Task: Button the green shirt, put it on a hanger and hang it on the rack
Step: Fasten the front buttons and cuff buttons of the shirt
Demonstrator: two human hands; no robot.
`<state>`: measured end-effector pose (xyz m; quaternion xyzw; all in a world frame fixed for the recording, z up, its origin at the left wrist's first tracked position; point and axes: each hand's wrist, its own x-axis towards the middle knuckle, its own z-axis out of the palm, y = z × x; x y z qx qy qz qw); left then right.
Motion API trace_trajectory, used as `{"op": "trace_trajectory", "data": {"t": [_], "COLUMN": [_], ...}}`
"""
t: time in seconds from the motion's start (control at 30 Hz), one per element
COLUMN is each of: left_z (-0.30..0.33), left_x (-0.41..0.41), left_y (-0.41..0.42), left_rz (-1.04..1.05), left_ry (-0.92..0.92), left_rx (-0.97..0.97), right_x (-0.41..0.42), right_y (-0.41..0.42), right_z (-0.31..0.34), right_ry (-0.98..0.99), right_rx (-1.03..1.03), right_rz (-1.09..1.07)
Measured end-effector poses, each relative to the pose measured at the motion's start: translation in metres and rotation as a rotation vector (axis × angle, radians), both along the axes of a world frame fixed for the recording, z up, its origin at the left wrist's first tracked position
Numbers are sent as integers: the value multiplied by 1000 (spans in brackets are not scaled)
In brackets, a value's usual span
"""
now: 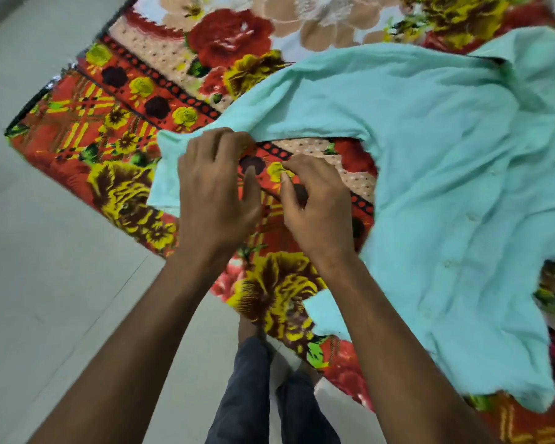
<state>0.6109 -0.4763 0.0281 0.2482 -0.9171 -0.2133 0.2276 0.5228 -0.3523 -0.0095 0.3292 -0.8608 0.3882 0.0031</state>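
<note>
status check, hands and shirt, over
Left hand grips the sleeve cuff; right hand curled beside it, holding nothing. Green shirt flat on the floral blanket. No hanger in view.

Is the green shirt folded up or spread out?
Spread out. The green shirt lies open across the flowered blanket, one sleeve stretched toward the left hand.

Your shirt [430, 149] is soft matt cloth, lightly creased. The blanket [135, 193] beneath looks plush and fuzzy with a printed floral pile. The floor [45, 283] is smooth tile, faintly glossy.
</note>
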Motion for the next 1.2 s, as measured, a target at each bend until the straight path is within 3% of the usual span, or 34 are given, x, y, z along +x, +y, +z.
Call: {"op": "trace_trajectory", "data": {"t": [0.17, 0.33, 0.77, 0.93, 1.03, 1.2], "left_z": [5, -4, -22, -33, -38, -44], "left_x": [-80, -129, -126, -89, -71, -33], "left_y": [107, 224, 462, 529, 551, 560], "left_rz": [-383, -601, -1117, -1248, -1326, -1075], "left_ry": [-77, -178, -226, -293, -282, -161], "left_rx": [135, 193, 95, 19, 0, 224], "right_x": [-39, -53, 23, 83, 110, 144], "right_y": [112, 237, 468, 532, 557, 570], "right_z": [25, 29, -1, -4, -10, -15], "right_ry": [42, 37, -24, -41, -142, -107], "right_rx": [87, 193, 215, 200, 90, 27], "right_rz": [-275, -481, -976, -1248, -1242, -1189]}}
